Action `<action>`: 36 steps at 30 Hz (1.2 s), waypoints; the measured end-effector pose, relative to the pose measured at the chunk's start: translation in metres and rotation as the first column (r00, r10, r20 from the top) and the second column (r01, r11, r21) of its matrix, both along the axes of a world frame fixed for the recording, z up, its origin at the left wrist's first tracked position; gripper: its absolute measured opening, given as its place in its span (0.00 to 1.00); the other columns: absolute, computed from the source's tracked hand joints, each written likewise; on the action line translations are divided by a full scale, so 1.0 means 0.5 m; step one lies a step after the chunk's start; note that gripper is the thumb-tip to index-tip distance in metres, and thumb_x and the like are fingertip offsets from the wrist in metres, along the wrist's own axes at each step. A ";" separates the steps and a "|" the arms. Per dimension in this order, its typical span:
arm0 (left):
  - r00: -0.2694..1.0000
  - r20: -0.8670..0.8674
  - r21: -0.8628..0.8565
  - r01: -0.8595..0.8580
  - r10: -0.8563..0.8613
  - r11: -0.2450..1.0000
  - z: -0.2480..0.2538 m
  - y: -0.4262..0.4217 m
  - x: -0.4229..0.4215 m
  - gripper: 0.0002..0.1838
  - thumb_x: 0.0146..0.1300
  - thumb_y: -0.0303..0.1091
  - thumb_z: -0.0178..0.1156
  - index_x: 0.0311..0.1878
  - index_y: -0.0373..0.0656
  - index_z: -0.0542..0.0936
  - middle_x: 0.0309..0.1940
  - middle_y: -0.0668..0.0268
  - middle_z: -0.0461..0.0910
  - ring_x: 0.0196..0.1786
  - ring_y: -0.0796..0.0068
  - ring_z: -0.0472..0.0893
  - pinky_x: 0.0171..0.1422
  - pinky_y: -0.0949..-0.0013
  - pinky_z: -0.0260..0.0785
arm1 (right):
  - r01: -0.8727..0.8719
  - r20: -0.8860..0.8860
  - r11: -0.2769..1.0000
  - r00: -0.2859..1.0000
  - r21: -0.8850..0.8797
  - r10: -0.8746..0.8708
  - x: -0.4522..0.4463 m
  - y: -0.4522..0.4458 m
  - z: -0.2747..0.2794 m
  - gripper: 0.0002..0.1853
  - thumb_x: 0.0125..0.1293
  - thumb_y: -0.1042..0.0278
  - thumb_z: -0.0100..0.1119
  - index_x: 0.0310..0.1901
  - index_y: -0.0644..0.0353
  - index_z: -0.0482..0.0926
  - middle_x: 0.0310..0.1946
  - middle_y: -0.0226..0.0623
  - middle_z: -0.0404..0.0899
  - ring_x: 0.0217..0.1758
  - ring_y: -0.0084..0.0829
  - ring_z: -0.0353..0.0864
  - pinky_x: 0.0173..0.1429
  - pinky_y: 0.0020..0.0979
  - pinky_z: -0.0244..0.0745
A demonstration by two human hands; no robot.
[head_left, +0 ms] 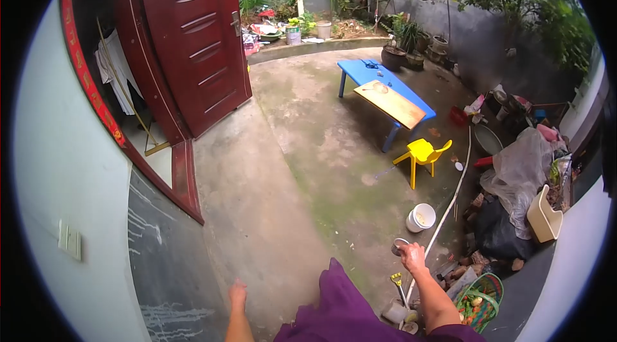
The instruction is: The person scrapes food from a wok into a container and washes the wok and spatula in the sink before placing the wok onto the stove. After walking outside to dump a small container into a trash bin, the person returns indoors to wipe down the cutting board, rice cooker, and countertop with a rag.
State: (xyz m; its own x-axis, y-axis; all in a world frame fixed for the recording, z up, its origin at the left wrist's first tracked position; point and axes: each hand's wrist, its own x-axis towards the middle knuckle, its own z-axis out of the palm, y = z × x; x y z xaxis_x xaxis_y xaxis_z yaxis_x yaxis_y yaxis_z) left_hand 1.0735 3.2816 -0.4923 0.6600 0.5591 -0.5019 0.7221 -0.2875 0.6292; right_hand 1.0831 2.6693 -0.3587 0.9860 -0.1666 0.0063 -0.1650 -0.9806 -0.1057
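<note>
Right hand (pixel 413 257) gripping small round cup (pixel 400 247)

Cup at left side of right fingers, which close on its right edge. White bucket (pixel 415 222) just beyond. Left hand (pixel 238 292) hangs over concrete (pixel 257 239), well apart; can't tell whether fingers open.

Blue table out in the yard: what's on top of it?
On the blue table lies a wooden board bearing a small round thing; near the far end are small dark things, too small to identify. The tabletop under the board is covered.
</note>
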 end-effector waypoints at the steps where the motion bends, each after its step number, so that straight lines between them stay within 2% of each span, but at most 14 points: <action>1: 0.997 0.039 0.011 0.069 -0.070 0.998 0.070 -0.029 0.111 0.33 0.68 0.57 0.42 0.28 0.38 0.86 0.23 0.53 0.81 0.30 0.57 0.81 0.43 0.56 0.72 | 0.040 -0.031 0.999 0.999 -0.007 -0.040 0.037 0.001 -0.010 0.08 0.58 0.62 0.60 0.38 0.46 0.86 0.33 0.35 0.83 0.44 0.39 0.78 0.46 0.46 0.68; 4: 0.979 0.084 0.100 0.178 -0.186 0.979 0.152 -0.062 0.380 0.30 0.66 0.54 0.44 0.24 0.42 0.87 0.22 0.55 0.82 0.32 0.56 0.82 0.44 0.58 0.72 | 0.089 -0.100 0.996 0.991 -0.003 -0.089 0.193 0.006 -0.059 0.08 0.57 0.63 0.60 0.38 0.44 0.86 0.34 0.35 0.84 0.45 0.40 0.78 0.48 0.47 0.69; 9: 0.917 -0.040 0.173 0.397 -0.397 0.901 -0.014 0.025 0.634 0.25 0.61 0.50 0.48 0.23 0.43 0.87 0.25 0.54 0.84 0.35 0.54 0.82 0.46 0.58 0.72 | 0.137 -0.043 0.989 0.990 0.064 -0.134 0.572 0.031 -0.088 0.10 0.57 0.64 0.61 0.40 0.42 0.87 0.37 0.35 0.84 0.46 0.40 0.78 0.52 0.48 0.70; 11: 0.942 -0.185 0.251 0.322 -0.281 0.913 -0.012 0.059 0.673 0.25 0.61 0.50 0.48 0.25 0.40 0.86 0.24 0.53 0.84 0.30 0.55 0.82 0.43 0.59 0.74 | 0.127 -0.002 0.986 0.992 0.111 -0.128 0.729 0.069 -0.073 0.10 0.57 0.63 0.62 0.41 0.42 0.87 0.38 0.34 0.84 0.46 0.40 0.78 0.52 0.48 0.69; 13: 0.996 -0.084 -0.032 -0.024 0.022 0.999 -0.006 0.092 0.705 0.23 0.61 0.45 0.51 0.28 0.34 0.85 0.24 0.49 0.83 0.24 0.59 0.82 0.37 0.60 0.75 | 0.038 0.005 0.992 0.999 0.120 -0.039 0.899 0.109 -0.054 0.11 0.57 0.63 0.62 0.42 0.42 0.86 0.38 0.34 0.84 0.45 0.40 0.78 0.50 0.46 0.68; 15: 0.968 0.108 -0.397 -0.167 0.227 0.903 -0.157 0.225 0.723 0.12 0.57 0.31 0.55 0.28 0.29 0.77 0.22 0.54 0.79 0.23 0.58 0.81 0.25 0.60 0.76 | -0.066 0.015 0.994 0.998 0.092 0.065 1.064 0.151 -0.032 0.11 0.58 0.63 0.62 0.43 0.43 0.86 0.37 0.34 0.84 0.43 0.39 0.78 0.48 0.44 0.68; 19: 0.886 -0.268 -0.160 -0.427 0.378 0.890 -0.166 0.263 0.817 0.13 0.57 0.33 0.57 0.31 0.29 0.77 0.23 0.55 0.78 0.24 0.57 0.82 0.24 0.60 0.76 | -0.252 0.179 0.959 0.957 0.132 0.227 1.413 0.257 -0.013 0.12 0.56 0.65 0.63 0.44 0.42 0.84 0.32 0.32 0.82 0.42 0.36 0.78 0.45 0.42 0.66; 25: 0.861 -0.289 -0.159 -0.473 0.418 0.866 -0.204 0.277 1.181 0.14 0.57 0.35 0.57 0.30 0.30 0.78 0.24 0.54 0.79 0.25 0.58 0.82 0.25 0.61 0.75 | -0.346 0.245 0.914 0.924 0.212 0.293 1.871 0.405 0.056 0.11 0.60 0.67 0.60 0.44 0.44 0.84 0.32 0.34 0.81 0.39 0.38 0.80 0.43 0.43 0.65; 28: 0.951 -0.197 -0.179 -0.275 0.240 0.945 -0.238 0.256 1.473 0.14 0.57 0.37 0.58 0.31 0.33 0.80 0.25 0.53 0.81 0.26 0.60 0.83 0.28 0.61 0.75 | -0.386 0.298 0.902 0.899 0.194 0.321 2.068 0.430 0.107 0.11 0.60 0.69 0.59 0.45 0.47 0.83 0.32 0.36 0.80 0.39 0.41 0.80 0.42 0.41 0.69; 30: 0.979 -0.205 -0.079 0.003 -0.019 0.997 -0.113 0.189 1.792 0.14 0.59 0.40 0.59 0.33 0.37 0.83 0.27 0.53 0.83 0.26 0.64 0.84 0.34 0.63 0.75 | -0.344 0.274 0.905 0.922 0.249 0.275 2.179 0.422 0.142 0.11 0.60 0.71 0.59 0.45 0.49 0.83 0.32 0.38 0.80 0.38 0.43 0.80 0.41 0.41 0.71; 31: 0.968 -0.130 0.019 0.219 -0.215 0.976 -0.108 0.165 1.944 0.19 0.59 0.43 0.55 0.39 0.33 0.82 0.35 0.46 0.83 0.31 0.54 0.84 0.43 0.60 0.77 | -0.318 0.255 0.904 0.935 0.285 0.248 2.224 0.417 0.151 0.11 0.60 0.72 0.59 0.45 0.51 0.83 0.32 0.39 0.80 0.38 0.44 0.80 0.41 0.40 0.73; 32: 0.943 -0.025 0.135 0.333 -0.332 0.933 -0.097 0.130 2.090 0.17 0.61 0.43 0.55 0.42 0.40 0.83 0.36 0.50 0.84 0.37 0.52 0.84 0.46 0.58 0.76 | -0.331 0.322 0.899 0.917 0.288 0.235 2.269 0.406 0.152 0.11 0.60 0.74 0.58 0.44 0.53 0.83 0.31 0.41 0.80 0.37 0.45 0.80 0.41 0.41 0.75; 35: 0.829 0.393 -0.154 0.486 -0.398 0.861 0.169 -0.032 2.475 0.14 0.64 0.39 0.57 0.46 0.40 0.81 0.34 0.58 0.84 0.34 0.69 0.84 0.43 0.66 0.76 | -0.249 0.370 0.917 0.921 0.311 0.124 2.413 0.351 0.104 0.11 0.59 0.74 0.59 0.43 0.53 0.83 0.31 0.41 0.79 0.36 0.44 0.79 0.41 0.40 0.75; 36: 0.785 0.445 -0.131 0.533 -0.431 0.836 0.186 -0.068 2.587 0.13 0.64 0.38 0.57 0.46 0.40 0.81 0.34 0.59 0.84 0.33 0.71 0.84 0.43 0.67 0.75 | -0.230 0.360 0.923 0.926 0.309 0.110 2.463 0.329 0.087 0.11 0.59 0.74 0.59 0.43 0.53 0.83 0.30 0.41 0.79 0.36 0.44 0.79 0.41 0.40 0.75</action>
State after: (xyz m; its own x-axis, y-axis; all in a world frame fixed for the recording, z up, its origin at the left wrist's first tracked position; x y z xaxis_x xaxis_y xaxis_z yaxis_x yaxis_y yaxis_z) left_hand 2.3670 3.2478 -0.3994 0.9744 0.0119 -0.2245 0.2152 -0.3373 0.9165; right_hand 2.3147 2.8340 -0.3154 0.9499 -0.0477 0.3090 0.1038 -0.8841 -0.4556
